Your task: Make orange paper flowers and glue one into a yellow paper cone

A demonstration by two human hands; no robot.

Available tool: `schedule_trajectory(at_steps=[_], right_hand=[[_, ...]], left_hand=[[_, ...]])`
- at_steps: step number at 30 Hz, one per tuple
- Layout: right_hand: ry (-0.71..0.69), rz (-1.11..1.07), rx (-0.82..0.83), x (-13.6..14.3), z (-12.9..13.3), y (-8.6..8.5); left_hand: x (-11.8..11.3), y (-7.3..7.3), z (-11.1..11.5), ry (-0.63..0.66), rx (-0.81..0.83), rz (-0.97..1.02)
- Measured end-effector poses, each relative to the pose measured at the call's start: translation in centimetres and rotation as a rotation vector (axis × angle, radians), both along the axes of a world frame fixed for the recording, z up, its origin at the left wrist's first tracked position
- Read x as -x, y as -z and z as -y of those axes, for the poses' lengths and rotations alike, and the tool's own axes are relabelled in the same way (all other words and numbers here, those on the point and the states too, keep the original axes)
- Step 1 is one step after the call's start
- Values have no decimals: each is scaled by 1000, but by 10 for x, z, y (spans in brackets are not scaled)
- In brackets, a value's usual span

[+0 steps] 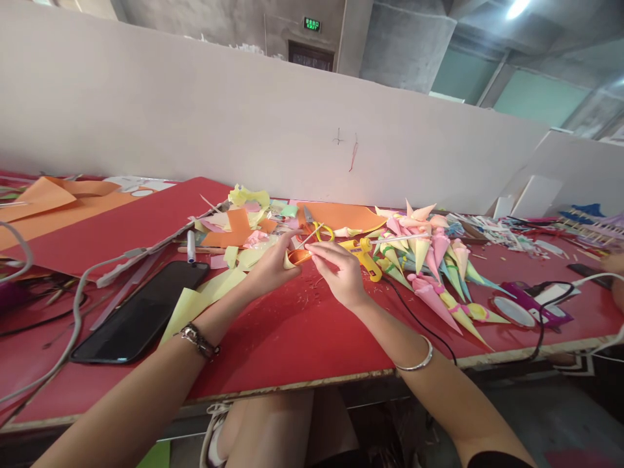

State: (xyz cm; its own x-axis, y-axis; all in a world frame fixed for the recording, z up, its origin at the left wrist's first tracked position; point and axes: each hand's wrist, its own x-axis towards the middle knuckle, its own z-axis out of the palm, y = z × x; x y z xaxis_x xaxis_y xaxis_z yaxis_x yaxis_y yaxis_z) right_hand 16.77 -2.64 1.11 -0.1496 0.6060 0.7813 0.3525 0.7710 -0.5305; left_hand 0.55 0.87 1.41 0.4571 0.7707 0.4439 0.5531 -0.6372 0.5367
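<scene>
Over the middle of the table, my left hand (275,265) is closed around a small curled piece of orange paper (298,257) with a pale outer side. My right hand (340,272) has thumb and forefinger pinched at the right edge of that paper. A thin pale stick (314,234) slants up beside the right fingertips; whether the fingers touch it I cannot tell. Just right of my right hand lies a yellow glue gun (363,257). Yellow-handled scissors (322,230) rest behind both hands.
Pastel paper cones (431,250) are heaped on the right. A black phone (141,315) and yellow paper strips (202,299) lie left, near paper scraps (248,224). Cables (80,305) cross both sides. A pale partition (273,130) stands behind. Another person's hand (615,276) shows far right.
</scene>
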Motion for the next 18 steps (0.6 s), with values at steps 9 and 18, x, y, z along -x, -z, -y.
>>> schedule_trajectory(at_steps=[9, 18], right_hand=[[-10, 15, 16, 1, -1, 3], [-68, -124, 202, 2, -5, 9]], left_hand=[[-4, 4, 0, -7, 35, 73], [2, 0, 1, -132, -182, -141]])
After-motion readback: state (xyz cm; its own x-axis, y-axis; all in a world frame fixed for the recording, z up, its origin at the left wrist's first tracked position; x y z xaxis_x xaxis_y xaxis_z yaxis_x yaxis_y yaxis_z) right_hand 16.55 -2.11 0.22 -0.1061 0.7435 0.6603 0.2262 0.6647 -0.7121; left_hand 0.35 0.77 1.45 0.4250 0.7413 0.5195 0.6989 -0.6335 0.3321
